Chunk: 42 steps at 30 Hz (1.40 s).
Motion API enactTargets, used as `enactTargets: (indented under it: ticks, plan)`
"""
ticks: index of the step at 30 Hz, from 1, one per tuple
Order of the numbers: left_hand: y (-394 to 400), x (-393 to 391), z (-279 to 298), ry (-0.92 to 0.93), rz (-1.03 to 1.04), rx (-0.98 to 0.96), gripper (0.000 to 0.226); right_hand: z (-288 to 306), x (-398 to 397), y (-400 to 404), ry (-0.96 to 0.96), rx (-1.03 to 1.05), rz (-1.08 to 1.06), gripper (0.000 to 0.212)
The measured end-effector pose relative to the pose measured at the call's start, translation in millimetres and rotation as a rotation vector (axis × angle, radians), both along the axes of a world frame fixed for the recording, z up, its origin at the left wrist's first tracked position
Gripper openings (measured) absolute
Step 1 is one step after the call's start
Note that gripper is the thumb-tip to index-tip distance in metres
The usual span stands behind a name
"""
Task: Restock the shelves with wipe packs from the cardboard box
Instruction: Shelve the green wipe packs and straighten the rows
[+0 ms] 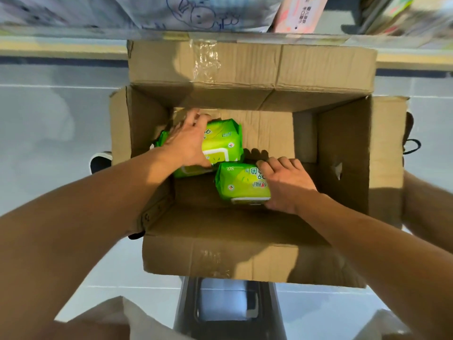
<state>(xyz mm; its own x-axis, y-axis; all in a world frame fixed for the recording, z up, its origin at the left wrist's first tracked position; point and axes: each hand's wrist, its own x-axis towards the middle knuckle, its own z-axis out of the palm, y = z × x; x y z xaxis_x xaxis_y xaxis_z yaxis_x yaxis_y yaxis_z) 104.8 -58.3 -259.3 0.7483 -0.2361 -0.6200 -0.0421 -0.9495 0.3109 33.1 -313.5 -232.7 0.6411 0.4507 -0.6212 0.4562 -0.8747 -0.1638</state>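
An open cardboard box (pixel 343 153) stands in front of me with two green wipe packs inside on its bottom. My left hand (pixel 188 141) lies over the far-left pack (pixel 220 141), fingers over its far edge and thumb at its near edge, gripping it. My right hand (pixel 284 182) grips the nearer pack (pixel 239 184) by its right end, fingers curled over the top. Both forearms reach down into the box. The shelf (pixel 220 36) runs along the top of the view above the box.
Packaged goods with pale wrappers (pixel 196 13) sit on the shelf, and a pink carton (pixel 299 13) stands to their right. The box flaps (pixel 245 65) fold outward on all sides. Grey floor tiles surround the box. A dark stool-like stand (pixel 228 307) is below the box.
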Motion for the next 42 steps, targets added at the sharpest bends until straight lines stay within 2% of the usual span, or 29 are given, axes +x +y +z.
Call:
enactTargets:
  ticks: [2, 6, 14, 17, 28, 36, 42]
  plan:
    - [-6, -2, 6, 0.043, -0.066, 0.116, 0.124, 7, -3, -5, -0.034, -0.017, 0.007, 0.1]
    - [-15, -9, 31, -0.007, 0.007, 0.172, 0.118, 28, -7, -11, -0.083, -0.027, -0.084, 0.099]
    - [6, -16, 137, -0.323, 0.192, 0.073, 0.112, 96, -20, -3, -0.295, 0.03, -0.397, 0.096]
    - [24, -24, 180, -0.453, 0.232, 0.074, 0.111, 122, -22, 8, -0.4, 0.051, -0.446, 0.096]
    - [105, -57, 296, -0.686, 0.452, 0.096, 0.113, 214, -11, 71, -0.583, 0.174, -0.436, 0.094]
    - [159, -59, 330, -0.768, 0.617, 0.028, 0.111, 270, 11, 123, -0.67, 0.177, -0.344, 0.092]
    - [188, -54, 339, -0.767, 0.72, 0.022, 0.113, 296, 35, 164, -0.724, 0.22, -0.372, 0.094]
